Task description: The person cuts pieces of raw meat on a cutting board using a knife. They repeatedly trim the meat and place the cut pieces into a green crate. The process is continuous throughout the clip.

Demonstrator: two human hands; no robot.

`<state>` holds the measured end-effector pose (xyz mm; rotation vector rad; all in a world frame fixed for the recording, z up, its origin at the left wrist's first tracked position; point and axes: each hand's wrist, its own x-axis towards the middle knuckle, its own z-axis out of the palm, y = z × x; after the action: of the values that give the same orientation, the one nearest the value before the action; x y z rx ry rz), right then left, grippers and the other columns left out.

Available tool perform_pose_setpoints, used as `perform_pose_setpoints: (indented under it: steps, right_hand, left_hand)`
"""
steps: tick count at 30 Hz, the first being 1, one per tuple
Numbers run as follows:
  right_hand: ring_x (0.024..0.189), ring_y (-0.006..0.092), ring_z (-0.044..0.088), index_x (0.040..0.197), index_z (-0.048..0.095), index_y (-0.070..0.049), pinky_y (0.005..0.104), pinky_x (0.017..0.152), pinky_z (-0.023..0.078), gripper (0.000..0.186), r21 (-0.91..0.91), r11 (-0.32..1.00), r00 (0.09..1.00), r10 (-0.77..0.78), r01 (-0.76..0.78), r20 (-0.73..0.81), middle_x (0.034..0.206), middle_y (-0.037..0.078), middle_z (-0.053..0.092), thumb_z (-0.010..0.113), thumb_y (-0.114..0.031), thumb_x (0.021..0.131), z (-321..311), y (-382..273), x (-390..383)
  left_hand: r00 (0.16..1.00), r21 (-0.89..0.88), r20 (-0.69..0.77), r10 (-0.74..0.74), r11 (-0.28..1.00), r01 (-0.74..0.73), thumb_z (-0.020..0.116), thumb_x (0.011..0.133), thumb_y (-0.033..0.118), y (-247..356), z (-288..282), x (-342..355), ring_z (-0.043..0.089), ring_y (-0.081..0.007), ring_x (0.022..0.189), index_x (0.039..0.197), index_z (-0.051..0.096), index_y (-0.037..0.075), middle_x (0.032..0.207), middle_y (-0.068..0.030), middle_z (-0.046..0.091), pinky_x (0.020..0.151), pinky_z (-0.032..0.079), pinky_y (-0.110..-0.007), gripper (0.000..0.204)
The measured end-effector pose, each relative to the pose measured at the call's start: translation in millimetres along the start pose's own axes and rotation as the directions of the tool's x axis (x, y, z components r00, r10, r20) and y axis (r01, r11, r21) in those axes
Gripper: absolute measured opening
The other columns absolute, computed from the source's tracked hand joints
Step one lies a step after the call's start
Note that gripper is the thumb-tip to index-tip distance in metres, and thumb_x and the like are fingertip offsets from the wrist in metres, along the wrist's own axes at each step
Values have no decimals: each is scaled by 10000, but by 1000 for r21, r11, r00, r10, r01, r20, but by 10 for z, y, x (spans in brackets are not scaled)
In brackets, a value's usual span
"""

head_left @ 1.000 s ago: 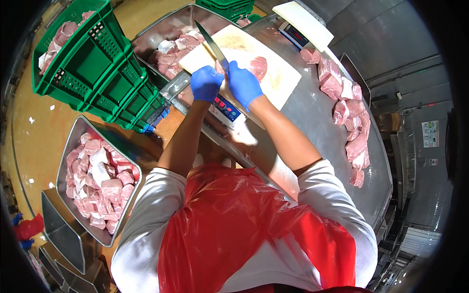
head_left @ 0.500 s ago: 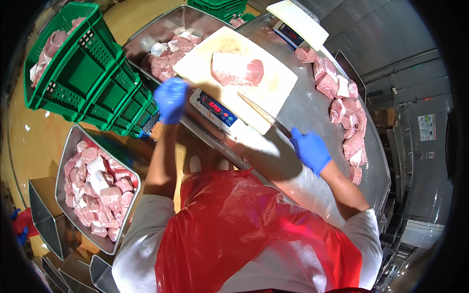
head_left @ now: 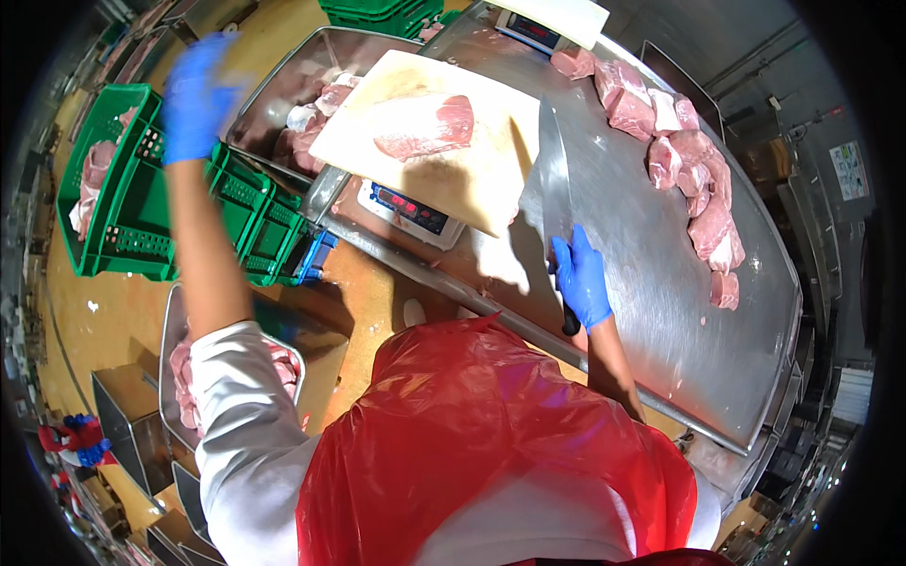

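My right hand (head_left: 582, 276), in a blue glove, is wrapped round the dark handle of a large knife (head_left: 557, 179). The blade points away from me, just right of the white cutting board (head_left: 368, 156). On the board lies a pink slab of raw meat (head_left: 425, 125), touched by neither hand. My left hand (head_left: 196, 99), also blue-gloved, is raised over the green crates (head_left: 142, 208); it is blurred, with fingers stretched out, thumb apart and nothing visible in it. Under the board's near edge sits a digital scale (head_left: 411, 212) with a lit display.
Several cut meat pieces (head_left: 694, 179) line the right side of the metal table (head_left: 651, 330). A metal tub (head_left: 264, 123) holding meat stands behind the board's left. My left arm partly covers another meat tub (head_left: 170, 330). A second scale (head_left: 533, 33) stands at the back.
My left hand has risen from beside the scale, up and left over the green crates. The knife has swung off the board and now points away from me. The view has shifted.
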<state>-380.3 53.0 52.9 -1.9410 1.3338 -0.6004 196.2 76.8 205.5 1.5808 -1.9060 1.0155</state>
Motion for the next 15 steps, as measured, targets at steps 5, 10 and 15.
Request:
perform_pose_setpoints:
  steps: [5, 10, 15]
  right_hand:
    - [520, 198, 629, 1090, 522, -2, 342, 478, 468, 234, -36, 975, 970, -220, 217, -105, 691, 132, 669, 544, -231, 1046, -58, -160, 214]
    - [591, 298, 665, 1054, 510, 1, 388, 539, 503, 238, 26, 999, 997, -24, 26, -79, 715, 173, 673, 555, -231, 1038, -165, -23, -65]
    - [512, 162, 601, 1028, 534, -16, 328, 474, 474, 198, 69, 989, 984, 139, -132, -109, 672, 100, 651, 548, -214, 1045, -90, 395, -456]
  left_hand:
    - [749, -607, 643, 162, 703, 370, 844, 791, 356, 1515, 1545, 85, 370, -335, 1459, 1547, 391, 135, 1569, -162, 407, 1213, 295, -431, 908]
    - [672, -541, 728, -138, 486, 686, 703, 927, 198, 1564, 1980, -421, 637, -282, 1169, 1321, 603, 3, 1262, -152, 672, 1018, 494, -377, 450]
    - [761, -713, 540, -361, 284, 641, 564, 954, 11, 2140, 1240, -1120, 694, -240, 997, 1140, 692, 1, 1099, -157, 714, 905, 538, -336, 226]
